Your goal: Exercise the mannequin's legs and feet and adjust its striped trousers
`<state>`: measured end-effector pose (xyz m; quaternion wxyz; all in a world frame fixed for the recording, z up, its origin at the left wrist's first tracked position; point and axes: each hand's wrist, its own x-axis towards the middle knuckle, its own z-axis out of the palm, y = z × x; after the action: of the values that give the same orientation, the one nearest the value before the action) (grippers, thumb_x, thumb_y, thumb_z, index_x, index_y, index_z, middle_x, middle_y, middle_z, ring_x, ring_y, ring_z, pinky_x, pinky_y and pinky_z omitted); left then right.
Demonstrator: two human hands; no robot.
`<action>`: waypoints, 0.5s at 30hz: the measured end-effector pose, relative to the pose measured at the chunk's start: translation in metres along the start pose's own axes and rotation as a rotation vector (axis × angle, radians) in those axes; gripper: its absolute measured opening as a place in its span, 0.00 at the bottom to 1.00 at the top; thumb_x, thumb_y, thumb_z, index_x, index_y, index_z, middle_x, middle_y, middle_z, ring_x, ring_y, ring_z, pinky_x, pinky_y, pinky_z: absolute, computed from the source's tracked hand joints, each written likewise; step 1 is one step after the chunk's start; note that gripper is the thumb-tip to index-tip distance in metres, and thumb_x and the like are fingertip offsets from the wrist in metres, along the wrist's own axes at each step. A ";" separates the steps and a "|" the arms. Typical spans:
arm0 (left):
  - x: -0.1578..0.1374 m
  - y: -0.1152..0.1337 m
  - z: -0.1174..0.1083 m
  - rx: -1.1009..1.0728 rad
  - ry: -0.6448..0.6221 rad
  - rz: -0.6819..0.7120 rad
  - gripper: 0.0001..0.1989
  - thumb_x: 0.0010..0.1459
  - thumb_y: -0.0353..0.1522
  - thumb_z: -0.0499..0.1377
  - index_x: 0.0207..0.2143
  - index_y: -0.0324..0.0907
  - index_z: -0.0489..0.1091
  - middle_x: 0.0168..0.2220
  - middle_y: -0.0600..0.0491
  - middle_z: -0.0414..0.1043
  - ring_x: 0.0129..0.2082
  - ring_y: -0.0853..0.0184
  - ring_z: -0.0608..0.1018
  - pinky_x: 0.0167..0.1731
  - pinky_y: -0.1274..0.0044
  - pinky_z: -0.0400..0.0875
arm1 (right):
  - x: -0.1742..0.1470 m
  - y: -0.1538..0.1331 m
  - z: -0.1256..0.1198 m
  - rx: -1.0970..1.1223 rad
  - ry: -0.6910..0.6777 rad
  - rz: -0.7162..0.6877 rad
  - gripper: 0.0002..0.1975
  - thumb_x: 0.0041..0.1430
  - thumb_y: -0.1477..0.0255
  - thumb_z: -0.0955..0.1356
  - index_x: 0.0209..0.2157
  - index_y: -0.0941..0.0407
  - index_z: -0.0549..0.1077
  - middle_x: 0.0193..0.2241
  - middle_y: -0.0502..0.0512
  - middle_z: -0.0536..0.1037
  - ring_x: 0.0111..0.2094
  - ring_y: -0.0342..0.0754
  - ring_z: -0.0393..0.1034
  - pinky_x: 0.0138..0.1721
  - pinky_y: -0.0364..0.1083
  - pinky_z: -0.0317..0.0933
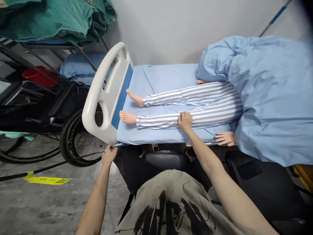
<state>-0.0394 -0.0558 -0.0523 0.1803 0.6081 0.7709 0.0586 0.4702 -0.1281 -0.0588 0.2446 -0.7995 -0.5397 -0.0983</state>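
A mannequin in blue-and-white striped trousers (215,114) lies face-up on a bed with a light blue sheet (168,73). My right hand (185,120) is closed over its near leg, around the knee, fingers curled on the striped cloth. Both bare feet (128,117) point toward the white footboard (94,101). A blue quilt (274,94) covers the upper body, and one mannequin hand (225,138) sticks out from under it. My left hand (109,154) is at the bed's near corner, below the footboard, fingers bent together; what they grip there is too small to make out.
A wheelchair wheel (78,137) stands left of the footboard. A dark cord or rod with a yellow tag (47,180) crosses low at left. Black chairs (166,160) are against the bed's near side, one holding a phone (249,169). A red basin (40,76) is behind.
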 end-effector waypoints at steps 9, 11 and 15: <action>-0.093 0.083 0.098 -0.384 -0.237 0.135 0.13 0.50 0.29 0.59 0.41 0.41 0.73 0.33 0.52 0.75 0.33 0.66 0.77 0.41 0.74 0.70 | 0.005 0.002 0.000 0.067 0.007 -0.011 0.11 0.62 0.72 0.61 0.41 0.60 0.71 0.41 0.63 0.74 0.44 0.55 0.63 0.50 0.53 0.54; -0.105 0.102 0.113 -0.516 -0.292 0.131 0.13 0.48 0.28 0.60 0.40 0.41 0.73 0.31 0.53 0.74 0.29 0.68 0.75 0.40 0.75 0.71 | 0.007 -0.002 -0.010 0.118 -0.008 -0.022 0.11 0.60 0.74 0.62 0.41 0.61 0.72 0.42 0.65 0.74 0.45 0.56 0.64 0.50 0.53 0.56; -0.107 0.135 0.135 -0.718 -0.313 0.048 0.12 0.49 0.33 0.62 0.37 0.39 0.69 0.31 0.52 0.74 0.29 0.67 0.76 0.36 0.74 0.73 | -0.024 -0.013 -0.034 0.266 0.083 -0.049 0.15 0.59 0.73 0.62 0.46 0.61 0.71 0.51 0.67 0.71 0.53 0.57 0.62 0.56 0.54 0.57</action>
<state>0.1522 -0.1419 -0.1138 0.4957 0.5259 0.6499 0.2354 0.4530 -0.1607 -0.0355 0.3682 -0.7417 -0.5569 -0.0651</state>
